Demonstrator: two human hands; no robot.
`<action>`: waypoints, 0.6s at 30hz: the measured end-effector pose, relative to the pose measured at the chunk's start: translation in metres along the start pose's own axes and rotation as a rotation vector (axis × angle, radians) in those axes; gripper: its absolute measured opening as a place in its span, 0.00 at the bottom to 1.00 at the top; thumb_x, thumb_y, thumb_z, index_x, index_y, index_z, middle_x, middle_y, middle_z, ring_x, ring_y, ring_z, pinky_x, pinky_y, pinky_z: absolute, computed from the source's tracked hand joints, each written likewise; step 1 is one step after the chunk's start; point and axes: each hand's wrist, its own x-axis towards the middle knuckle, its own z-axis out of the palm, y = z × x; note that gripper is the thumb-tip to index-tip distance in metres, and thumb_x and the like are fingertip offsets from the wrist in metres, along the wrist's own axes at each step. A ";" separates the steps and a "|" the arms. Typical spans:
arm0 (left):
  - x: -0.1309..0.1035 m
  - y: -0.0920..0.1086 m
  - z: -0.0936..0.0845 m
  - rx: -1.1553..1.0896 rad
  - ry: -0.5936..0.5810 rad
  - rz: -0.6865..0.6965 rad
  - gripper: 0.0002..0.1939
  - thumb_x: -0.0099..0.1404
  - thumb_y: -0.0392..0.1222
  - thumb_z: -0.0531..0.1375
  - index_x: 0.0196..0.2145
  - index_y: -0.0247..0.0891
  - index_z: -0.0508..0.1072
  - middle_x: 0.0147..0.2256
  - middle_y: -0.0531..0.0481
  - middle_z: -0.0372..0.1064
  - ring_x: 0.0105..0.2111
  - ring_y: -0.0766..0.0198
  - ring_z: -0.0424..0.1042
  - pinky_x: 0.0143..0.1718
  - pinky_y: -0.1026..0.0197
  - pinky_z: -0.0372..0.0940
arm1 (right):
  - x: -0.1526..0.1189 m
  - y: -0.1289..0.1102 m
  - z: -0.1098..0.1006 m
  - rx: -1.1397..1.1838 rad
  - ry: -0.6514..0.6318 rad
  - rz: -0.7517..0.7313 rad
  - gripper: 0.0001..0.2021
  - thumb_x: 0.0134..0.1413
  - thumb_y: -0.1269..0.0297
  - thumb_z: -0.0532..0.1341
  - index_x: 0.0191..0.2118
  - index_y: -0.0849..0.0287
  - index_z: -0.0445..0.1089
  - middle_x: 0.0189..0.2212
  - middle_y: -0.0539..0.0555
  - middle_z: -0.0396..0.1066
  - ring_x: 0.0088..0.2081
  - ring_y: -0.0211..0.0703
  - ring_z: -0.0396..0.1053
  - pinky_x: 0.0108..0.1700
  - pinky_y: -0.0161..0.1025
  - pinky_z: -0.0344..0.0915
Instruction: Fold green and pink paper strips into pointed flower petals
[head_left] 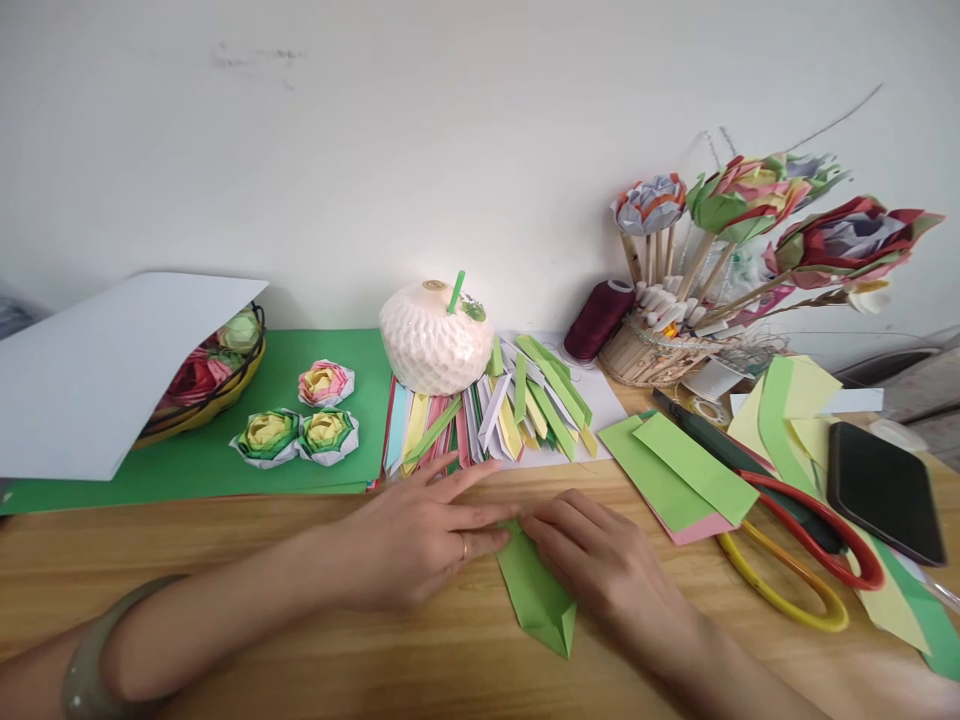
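Note:
A folded green paper piece (536,595) lies on the wooden table (300,655) with its pointed end toward me. At its far end, my right hand (604,560) has its fingers bent together and pressed on the paper's edge. My left hand (427,530) reaches in from the left, fingers spread, with its ring and little fingertips touching the far left edge of the green piece. Behind both hands, many folded paper strips (555,400) in green, yellow, white and pink lie in a heap. Green rectangles (697,470) rest to the right of my right hand.
Scissors (862,560), a black phone (885,490) and paper scraps lie at the right. Behind stand a basket (637,350) of paper flowers, a thread spool (598,320) and a white textured container (435,345). Paper lotuses (326,383) sit on green sheets (300,345) at the left.

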 end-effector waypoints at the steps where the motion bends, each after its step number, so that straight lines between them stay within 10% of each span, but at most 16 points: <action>1: 0.000 0.000 0.000 -0.012 -0.001 0.000 0.21 0.68 0.31 0.49 0.57 0.40 0.63 0.60 0.52 0.58 0.65 0.49 0.40 0.61 0.37 0.46 | 0.000 0.000 0.000 -0.004 -0.004 0.001 0.15 0.67 0.71 0.46 0.38 0.66 0.70 0.30 0.57 0.69 0.33 0.43 0.63 0.31 0.38 0.63; 18: 0.000 -0.001 0.000 -0.054 -0.050 -0.019 0.22 0.68 0.32 0.49 0.59 0.40 0.62 0.61 0.53 0.55 0.65 0.48 0.40 0.62 0.37 0.42 | -0.001 0.005 -0.005 0.123 -0.006 0.093 0.11 0.58 0.77 0.51 0.32 0.63 0.70 0.27 0.55 0.67 0.31 0.43 0.62 0.30 0.37 0.60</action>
